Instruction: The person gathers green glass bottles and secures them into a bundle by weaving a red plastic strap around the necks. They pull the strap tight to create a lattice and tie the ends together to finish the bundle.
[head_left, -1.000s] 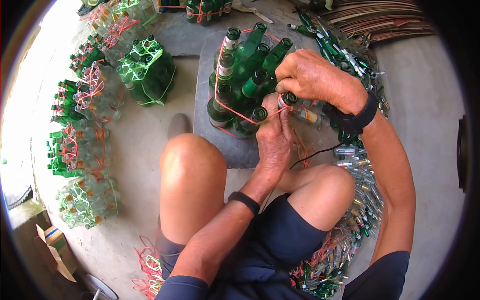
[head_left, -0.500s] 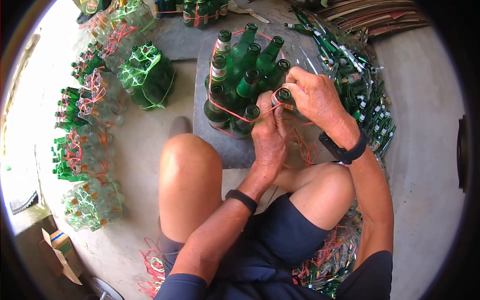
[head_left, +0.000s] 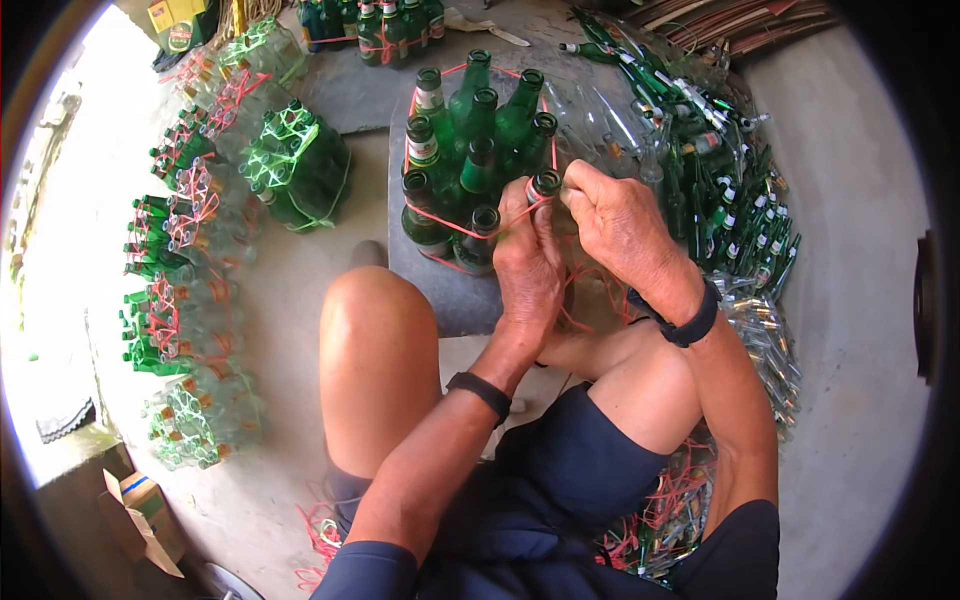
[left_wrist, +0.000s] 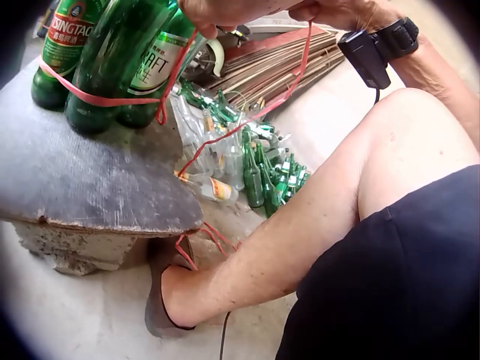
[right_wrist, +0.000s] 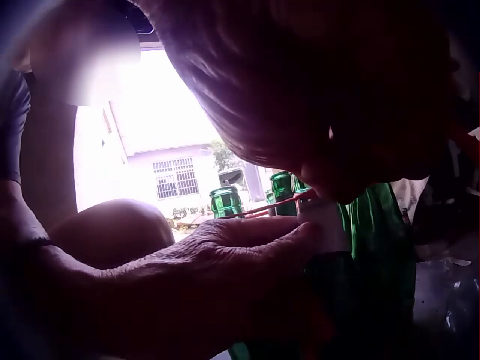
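A cluster of green glass beer bottles (head_left: 482, 125) stands upright on a grey slab (head_left: 460, 305), with red plastic twine (head_left: 455, 228) looped round the necks. Lower down, a second twine band (left_wrist: 112, 100) circles the bottles in the left wrist view. My left hand (head_left: 528, 265) grips the neck of the near right bottle (head_left: 544, 185), thumb and fingers against the twine there. Just right of that neck, my right hand (head_left: 622, 220) pinches the twine with curled fingers. From it a loose length (left_wrist: 262, 114) runs down past the slab in the left wrist view.
Tied bottle bundles (head_left: 185, 310) line the left side, with a green bundle (head_left: 290, 165) nearer the slab. Loose bottles (head_left: 730, 210) lie piled on the right. My knees (head_left: 380, 320) flank the work. An opened carton (head_left: 145, 515) sits at lower left.
My right hand has come down from above the near right bottle's mouth to its right side, still pinching the twine. My left hand stays at the neck. The head view has shifted slightly.
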